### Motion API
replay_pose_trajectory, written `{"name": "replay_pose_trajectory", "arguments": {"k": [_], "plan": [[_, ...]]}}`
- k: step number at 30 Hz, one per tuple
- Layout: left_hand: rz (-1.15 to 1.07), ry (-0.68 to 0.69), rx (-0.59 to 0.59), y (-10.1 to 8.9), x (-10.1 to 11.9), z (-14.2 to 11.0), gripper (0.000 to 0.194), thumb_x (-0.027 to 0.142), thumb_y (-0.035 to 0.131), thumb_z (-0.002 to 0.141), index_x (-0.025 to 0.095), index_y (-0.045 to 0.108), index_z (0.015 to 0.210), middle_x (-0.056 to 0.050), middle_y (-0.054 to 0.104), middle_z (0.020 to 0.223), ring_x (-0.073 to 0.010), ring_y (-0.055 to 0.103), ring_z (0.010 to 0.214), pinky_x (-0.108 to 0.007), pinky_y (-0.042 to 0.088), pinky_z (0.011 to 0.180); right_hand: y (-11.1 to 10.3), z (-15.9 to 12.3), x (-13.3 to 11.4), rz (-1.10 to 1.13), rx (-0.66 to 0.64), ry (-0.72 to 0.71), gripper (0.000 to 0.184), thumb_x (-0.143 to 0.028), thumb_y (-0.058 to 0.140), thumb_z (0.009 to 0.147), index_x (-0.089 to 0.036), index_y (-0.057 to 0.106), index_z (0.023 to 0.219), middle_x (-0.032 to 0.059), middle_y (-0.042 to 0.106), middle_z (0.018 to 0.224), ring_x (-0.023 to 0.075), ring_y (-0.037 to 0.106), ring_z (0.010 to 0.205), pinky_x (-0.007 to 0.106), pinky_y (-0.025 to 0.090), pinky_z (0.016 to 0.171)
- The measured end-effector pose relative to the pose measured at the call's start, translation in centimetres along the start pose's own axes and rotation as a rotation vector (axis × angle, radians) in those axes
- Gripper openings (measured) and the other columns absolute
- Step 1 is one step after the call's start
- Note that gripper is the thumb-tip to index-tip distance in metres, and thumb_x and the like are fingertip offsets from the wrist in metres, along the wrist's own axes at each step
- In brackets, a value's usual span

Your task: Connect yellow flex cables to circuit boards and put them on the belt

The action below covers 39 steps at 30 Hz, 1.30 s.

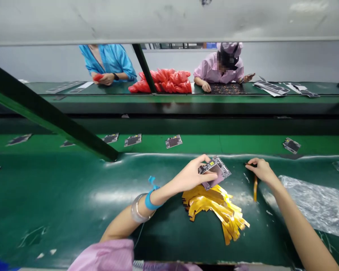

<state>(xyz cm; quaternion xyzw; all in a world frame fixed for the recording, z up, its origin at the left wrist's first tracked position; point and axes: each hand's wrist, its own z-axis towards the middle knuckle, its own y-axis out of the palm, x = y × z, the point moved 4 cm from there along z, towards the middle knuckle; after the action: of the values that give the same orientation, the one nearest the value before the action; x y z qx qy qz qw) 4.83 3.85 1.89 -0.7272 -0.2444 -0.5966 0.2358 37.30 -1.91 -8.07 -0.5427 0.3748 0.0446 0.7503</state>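
Observation:
My left hand grips a circuit board by its edges, tilted above the mat, with a yellow sticker near its top edge. Under the board lies a fanned pile of orange-gold flex cables. Off to the right, my right hand pinches the dark end of a single flex cable, which hangs down from the fingers. A blue strap and a clear bangle are on my left wrist.
Several circuit boards lie along the bright green belt ahead. Clear bubble wrap is at the right. A green post slants across the left. Opposite, two people work beside a heap of red bags.

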Motion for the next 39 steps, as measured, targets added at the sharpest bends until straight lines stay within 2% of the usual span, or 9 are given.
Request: {"name": "replay_pose_trajectory", "arguments": {"k": [3,6,10,13,16,22,33,36,39], "plan": [[-0.117,-0.057,0.051,-1.0,-0.9,-1.5,0.043,0.037,0.081,0.078,0.021,0.046,0.095,0.0,0.071,0.086,-0.0146,0.066,0.073,-0.026,0.051,0.068,-0.3,-0.6,-2.8,0.299,-0.061,0.015,0.042,-0.058,0.072,0.088,-0.019,0.06,0.081,0.0027,0.069,0.078,0.0187,0.068,0.072,0.036,0.057,0.073],[-0.109,-0.068,0.071,-0.9,-1.6,-2.1,0.039,0.034,0.079,0.078,0.02,0.047,0.095,0.001,0.071,0.086,-0.0146,0.066,0.074,-0.026,0.05,0.069,-0.2,-3.2,-6.9,0.578,-0.071,0.02,0.05,-0.072,0.067,0.083,-0.025,0.05,0.09,-0.0005,0.066,0.076,0.018,0.065,0.069,0.032,0.054,0.064],[0.031,-0.039,0.114,-0.1,-2.1,-2.5,0.032,0.032,0.075,0.08,0.021,0.049,0.093,0.002,0.069,0.084,-0.0135,0.061,0.071,-0.024,0.045,0.065,0.2,-8.4,-11.9,0.728,-0.183,0.035,0.047,-0.059,0.073,0.086,-0.029,0.051,0.115,-0.0108,0.046,0.064,0.0113,0.043,0.049,0.022,0.037,0.047],[0.118,-0.011,0.117,0.8,-1.9,-3.0,0.025,0.03,0.071,0.084,0.021,0.047,0.089,0.005,0.064,0.077,-0.0118,0.055,0.067,-0.023,0.04,0.061,0.0,-10.9,-13.7,0.662,-0.277,0.023,0.033,-0.051,0.078,0.084,-0.023,0.066,0.096,-0.0093,0.038,0.06,0.0107,0.037,0.051,0.023,0.033,0.048],[0.184,-0.006,0.11,1.5,-1.8,-3.6,0.02,0.028,0.065,0.088,0.022,0.046,0.088,0.007,0.056,0.07,-0.0108,0.049,0.062,-0.024,0.035,0.058,-0.2,-11.5,-13.8,0.561,-0.265,0.037,0.034,-0.053,0.078,0.083,-0.021,0.069,0.08,-0.0075,0.037,0.057,0.0113,0.036,0.051,0.023,0.031,0.045],[0.296,0.04,0.109,2.1,-2.2,-4.1,0.02,0.027,0.062,0.094,0.023,0.043,0.089,0.009,0.047,0.067,-0.0101,0.04,0.056,-0.026,0.031,0.058,0.2,-12.4,-13.4,0.542,-0.281,0.013,0.027,-0.049,0.075,0.086,-0.022,0.072,0.083,-0.0073,0.037,0.057,0.0113,0.037,0.049,0.024,0.036,0.046],[0.345,0.028,0.082,2.3,-1.8,-4.7,0.018,0.032,0.061,0.097,0.023,0.046,0.092,0.006,0.051,0.071,-0.0123,0.046,0.06,-0.027,0.035,0.06,-0.6,-12.8,-13.5,0.481,-0.125,-0.001,0.022,-0.044,0.076,0.086,-0.023,0.072,0.082,-0.0062,0.043,0.057,0.0115,0.042,0.048,0.024,0.04,0.046],[0.312,-0.007,0.068,2.3,-2.3,-4.6,0.016,0.032,0.061,0.096,0.022,0.048,0.093,0.004,0.056,0.076,-0.0136,0.05,0.066,-0.027,0.039,0.063,-0.5,-12.9,-13.7,0.399,-0.126,-0.122,0.018,-0.039,0.072,0.091,-0.023,0.071,0.083,-0.0069,0.042,0.056,0.0112,0.041,0.046,0.023,0.04,0.045],[0.026,-0.115,0.008,1.8,-3.2,-3.6,0.028,0.026,0.068,0.088,0.022,0.049,0.107,0.001,0.063,0.088,-0.0145,0.058,0.075,-0.027,0.045,0.068,-0.7,-13.0,-14.0,0.334,-0.117,-0.314,0.009,-0.033,0.072,0.092,-0.024,0.072,0.091,-0.0041,0.055,0.064,0.0115,0.047,0.05,0.023,0.044,0.05]]}}
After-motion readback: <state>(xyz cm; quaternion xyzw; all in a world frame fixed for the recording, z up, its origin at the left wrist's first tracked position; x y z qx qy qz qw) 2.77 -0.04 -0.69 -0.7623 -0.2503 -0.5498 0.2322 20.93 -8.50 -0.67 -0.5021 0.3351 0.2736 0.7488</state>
